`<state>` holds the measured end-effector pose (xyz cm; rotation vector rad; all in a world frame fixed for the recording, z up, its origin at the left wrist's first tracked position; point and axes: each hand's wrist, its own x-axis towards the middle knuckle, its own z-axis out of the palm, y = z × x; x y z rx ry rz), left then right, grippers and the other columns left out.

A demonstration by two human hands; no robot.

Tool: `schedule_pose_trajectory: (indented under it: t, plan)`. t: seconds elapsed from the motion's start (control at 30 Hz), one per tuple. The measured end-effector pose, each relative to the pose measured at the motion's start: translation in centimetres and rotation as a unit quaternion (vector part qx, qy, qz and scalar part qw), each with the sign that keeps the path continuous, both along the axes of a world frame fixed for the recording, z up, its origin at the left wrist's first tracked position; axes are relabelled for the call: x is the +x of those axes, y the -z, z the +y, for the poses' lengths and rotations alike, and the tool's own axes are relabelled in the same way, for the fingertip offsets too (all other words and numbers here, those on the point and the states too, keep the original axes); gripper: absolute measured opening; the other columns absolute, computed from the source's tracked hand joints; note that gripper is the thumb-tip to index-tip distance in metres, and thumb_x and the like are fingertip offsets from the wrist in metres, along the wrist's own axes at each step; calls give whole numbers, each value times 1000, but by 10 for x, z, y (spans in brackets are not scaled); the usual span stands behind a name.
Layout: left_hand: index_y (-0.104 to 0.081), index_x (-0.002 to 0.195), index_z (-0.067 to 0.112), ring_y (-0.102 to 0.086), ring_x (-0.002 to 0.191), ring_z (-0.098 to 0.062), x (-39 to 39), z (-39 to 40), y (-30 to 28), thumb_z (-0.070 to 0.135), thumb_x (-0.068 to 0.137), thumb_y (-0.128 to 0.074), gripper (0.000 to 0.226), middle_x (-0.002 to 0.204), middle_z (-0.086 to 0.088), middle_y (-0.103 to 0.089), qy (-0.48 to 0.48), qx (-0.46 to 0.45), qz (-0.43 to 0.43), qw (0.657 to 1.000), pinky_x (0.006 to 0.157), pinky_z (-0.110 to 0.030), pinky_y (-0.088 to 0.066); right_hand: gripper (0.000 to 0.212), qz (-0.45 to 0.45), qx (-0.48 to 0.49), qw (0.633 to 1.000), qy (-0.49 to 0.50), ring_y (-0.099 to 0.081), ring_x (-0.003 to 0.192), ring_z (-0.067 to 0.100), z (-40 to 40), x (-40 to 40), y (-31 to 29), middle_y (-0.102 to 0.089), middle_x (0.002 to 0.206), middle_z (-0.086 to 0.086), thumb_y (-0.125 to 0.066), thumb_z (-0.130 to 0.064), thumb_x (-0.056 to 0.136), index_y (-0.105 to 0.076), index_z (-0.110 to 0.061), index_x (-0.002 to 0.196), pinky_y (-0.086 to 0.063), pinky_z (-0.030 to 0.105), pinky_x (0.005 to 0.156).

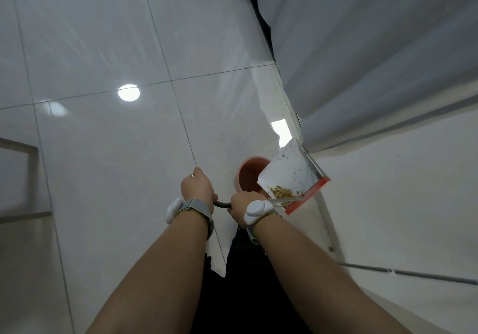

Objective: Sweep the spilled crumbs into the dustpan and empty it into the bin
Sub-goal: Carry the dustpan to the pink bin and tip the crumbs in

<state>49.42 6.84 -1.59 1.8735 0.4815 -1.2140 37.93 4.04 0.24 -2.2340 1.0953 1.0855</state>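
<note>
Both hands are closed: the right grip [241,208] is clamped on the handle end of the dustpan [293,175], and the left grip [198,190] is wrapped around a thin dark curved rod [222,204] that runs between the two hands. What that rod belongs to cannot be told. Each wrist wears a grey strap with a white device on it.

Held in the air, the dustpan is tilted, its pale inside facing the camera and its red edge [309,196] on the lower right side. A small heap of brown crumbs [280,193] lies in the pan, gathered near the handle and the red edge; dark specks dot the rest of the pan.

A round reddish bin [247,175] stands on the white tiled floor [103,139] just beyond the hands, its open mouth partly covered from view by the pan. It sits close to the floor's right edge, where a white wall [401,204] and a grey panel [362,49] rise.
</note>
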Motion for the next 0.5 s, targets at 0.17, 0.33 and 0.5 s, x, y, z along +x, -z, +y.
schedule_pose_trajectory:
  t: [0.17, 0.33, 0.5]
  plan:
    - [-38, 67, 13, -25, 41, -19, 1, 3, 12, 33, 96, -39, 35, 52, -3, -29, -61, 13, 41, 997, 38, -22, -25, 22, 22, 3, 999, -23, -55, 70, 20, -4, 5, 16, -59, 83, 1, -45, -27, 99, -58, -17, 84, -40, 27, 61]
    - [-34, 65, 12, -24, 39, -17, 0, 11, 28, 29, 95, -36, 34, 51, -3, -31, -114, 49, 78, 989, 41, -22, -24, 18, 35, 17, 996, -75, -60, 78, 22, -6, 8, 34, -68, 99, 4, -46, -16, 97, -59, -16, 86, -39, 26, 63]
    - [-35, 64, 12, -23, 41, -17, 1, 20, 38, 28, 98, -34, 38, 51, -2, -31, -149, 55, 78, 984, 39, -22, -23, 20, 40, 30, 994, -97, -65, 91, 23, -1, 11, 48, -68, 104, 4, -48, -20, 96, -66, -13, 98, -47, 28, 72]
